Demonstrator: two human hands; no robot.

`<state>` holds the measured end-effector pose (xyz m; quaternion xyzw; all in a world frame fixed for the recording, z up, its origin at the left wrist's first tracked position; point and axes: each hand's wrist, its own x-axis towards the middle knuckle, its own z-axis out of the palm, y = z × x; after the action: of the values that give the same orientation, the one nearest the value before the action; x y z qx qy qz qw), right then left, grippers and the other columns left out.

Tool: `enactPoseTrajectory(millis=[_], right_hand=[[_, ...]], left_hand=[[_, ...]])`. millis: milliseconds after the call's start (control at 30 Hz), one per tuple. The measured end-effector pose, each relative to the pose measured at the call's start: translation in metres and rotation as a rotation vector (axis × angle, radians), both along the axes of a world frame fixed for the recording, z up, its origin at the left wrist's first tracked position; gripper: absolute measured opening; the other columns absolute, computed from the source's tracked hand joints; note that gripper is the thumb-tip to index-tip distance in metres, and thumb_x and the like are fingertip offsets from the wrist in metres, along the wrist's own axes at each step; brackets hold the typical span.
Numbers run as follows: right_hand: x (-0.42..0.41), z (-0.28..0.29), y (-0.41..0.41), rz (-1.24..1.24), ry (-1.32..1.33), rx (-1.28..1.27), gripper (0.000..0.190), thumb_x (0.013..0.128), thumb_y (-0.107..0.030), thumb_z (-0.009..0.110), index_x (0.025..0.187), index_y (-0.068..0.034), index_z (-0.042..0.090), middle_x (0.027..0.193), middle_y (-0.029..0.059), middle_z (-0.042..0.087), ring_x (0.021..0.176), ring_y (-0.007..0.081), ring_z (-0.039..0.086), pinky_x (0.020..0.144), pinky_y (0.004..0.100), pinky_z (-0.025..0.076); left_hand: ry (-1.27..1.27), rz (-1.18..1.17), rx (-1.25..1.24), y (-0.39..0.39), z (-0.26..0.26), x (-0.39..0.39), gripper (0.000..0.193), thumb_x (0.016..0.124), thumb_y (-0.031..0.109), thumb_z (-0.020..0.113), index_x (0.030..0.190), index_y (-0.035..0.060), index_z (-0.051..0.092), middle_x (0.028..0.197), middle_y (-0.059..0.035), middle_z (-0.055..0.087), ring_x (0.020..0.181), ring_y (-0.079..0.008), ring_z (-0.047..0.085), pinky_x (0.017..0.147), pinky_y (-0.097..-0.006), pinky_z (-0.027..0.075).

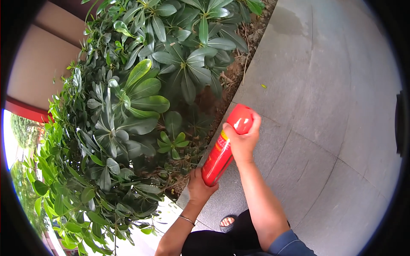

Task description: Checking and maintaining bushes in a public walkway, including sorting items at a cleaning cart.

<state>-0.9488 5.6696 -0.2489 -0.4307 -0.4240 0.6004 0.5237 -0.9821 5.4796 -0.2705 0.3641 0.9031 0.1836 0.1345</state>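
A red spray can [219,156] with a yellow band and printed writing is held at a slant in front of me, over the edge between paving and planting. My right hand [245,137] wraps around its upper part, at the red cap [241,116]. Around the lower end of the can closes my left hand [200,185], its thumb reaching across the base. A thin bracelet [186,220] circles my left wrist. Whether the cap is loose on the can cannot be told.
Dense green shrubs [134,102] fill the left side, with bare soil [229,80] at their foot. Grey stone paving [320,96] spreads to the right. Below me shows one sandalled foot [227,221]. A beige wall [48,54] with a red edge stands behind the shrubs.
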Motion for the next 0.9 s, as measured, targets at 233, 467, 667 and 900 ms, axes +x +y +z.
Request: enactPoseTrajectory(millis=[233,467,667,900], right_hand=[[0.011,-0.016,-0.019,0.052,-0.145,0.119,0.054,0.063,0.000,0.071,0.108,-0.007,0.041,0.094,0.0051,0.054,0.080,0.0119,0.054,0.072,0.0280,0.047],[0.013,-0.004,-0.013,0.125,0.183,-0.118,0.053,0.062,-0.004,0.073,0.107,-0.006,0.044,0.098,0.0084,0.053,0.089,0.0177,0.054,0.079,0.0311,0.045],[0.024,-0.003,-0.017,0.159,0.020,-0.011,0.054,0.062,-0.007,0.074,0.106,-0.006,0.043,0.100,0.0098,0.053,0.090,0.0196,0.055,0.080,0.0325,0.045],[0.006,0.021,-0.026,0.193,0.152,-0.082,0.054,0.062,-0.009,0.075,0.106,-0.005,0.043,0.100,0.0097,0.052,0.089,0.0188,0.054,0.080,0.0320,0.044]], left_hand=[[-0.038,-0.030,-0.037,-0.013,-0.007,0.010,0.075,0.049,0.025,0.080,0.109,0.0038,0.042,0.098,-0.0164,0.052,0.085,-0.0338,0.056,0.073,-0.0410,0.047],[0.011,-0.014,-0.311,0.003,0.052,0.011,0.073,0.051,0.031,0.080,0.107,0.0022,0.043,0.097,-0.0145,0.050,0.079,-0.0324,0.058,0.067,-0.0398,0.050],[0.314,-0.555,-0.310,0.079,0.156,0.008,0.065,0.059,0.036,0.075,0.110,0.0030,0.051,0.118,-0.0179,0.047,0.107,-0.0326,0.047,0.088,-0.0414,0.040],[1.022,-0.292,-0.821,0.095,0.205,-0.072,0.048,0.069,0.037,0.066,0.109,0.0126,0.055,0.139,-0.0171,0.027,0.131,-0.0315,0.018,0.100,-0.0616,0.011]])
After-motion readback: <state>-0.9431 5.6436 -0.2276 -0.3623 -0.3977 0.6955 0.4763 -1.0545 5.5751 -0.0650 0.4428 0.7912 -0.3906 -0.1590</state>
